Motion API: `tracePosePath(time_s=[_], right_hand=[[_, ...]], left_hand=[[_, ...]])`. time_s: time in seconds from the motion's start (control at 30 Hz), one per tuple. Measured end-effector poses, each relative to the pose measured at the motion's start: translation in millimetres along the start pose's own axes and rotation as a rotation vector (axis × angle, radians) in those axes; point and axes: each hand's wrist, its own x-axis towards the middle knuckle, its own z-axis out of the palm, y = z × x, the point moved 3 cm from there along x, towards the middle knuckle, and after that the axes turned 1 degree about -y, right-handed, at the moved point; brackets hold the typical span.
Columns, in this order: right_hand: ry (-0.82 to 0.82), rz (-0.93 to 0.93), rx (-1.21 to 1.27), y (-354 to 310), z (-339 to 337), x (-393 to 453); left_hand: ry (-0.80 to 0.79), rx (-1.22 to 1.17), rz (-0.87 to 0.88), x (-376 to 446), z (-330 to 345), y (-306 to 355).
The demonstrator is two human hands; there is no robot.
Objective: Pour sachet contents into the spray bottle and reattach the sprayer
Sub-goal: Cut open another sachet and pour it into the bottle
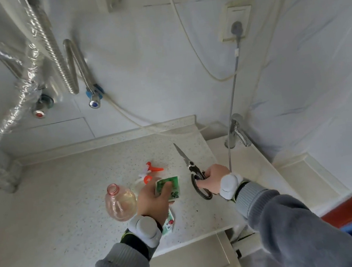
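Fingers of the left hand (154, 198) pinched the green sachet (168, 188), unopened as far as could be seen; the right hand (214, 179) gripped the scissors (195, 175). Left of them, the spray bottle (120, 201) stood uncapped, its sprayer (151, 173) lying just beyond; cutting, pouring and reattaching remained.

No legible text, brand, number or sign appears in the head view. The green sachet (169, 187), at the 6 o'clock area of the countertop (67, 205), carries printed graphics too blurred to read. A second sachet (169, 223), just toward 6 o'clock from it, shows red and green print, likewise unreadable.
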Motion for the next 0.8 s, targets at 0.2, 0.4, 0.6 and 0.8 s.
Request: tracePosePath(time_s=[0.2,0.4,0.6,0.8], right_hand=[[-0.047,-0.318,0.172,-33.0,-4.8,-23.1],[-0.109,-0.481,0.131,-90.1,2.7,-43.8],[-0.163,-0.571,0.138,-124.2,18.2,-58.0],[-0.112,-0.574,0.164,-148.3,17.6,-60.8]], left_hand=[[0.071,-0.325,0.006,-6.6,-40.6,20.1],[0.173,-0.567,-0.023,-17.7,-100.9,30.0],[0.210,-0.776,-0.070,-18.5,-143.3,24.3],[0.227,-0.824,-0.091,-12.9,-167.1,15.9]])
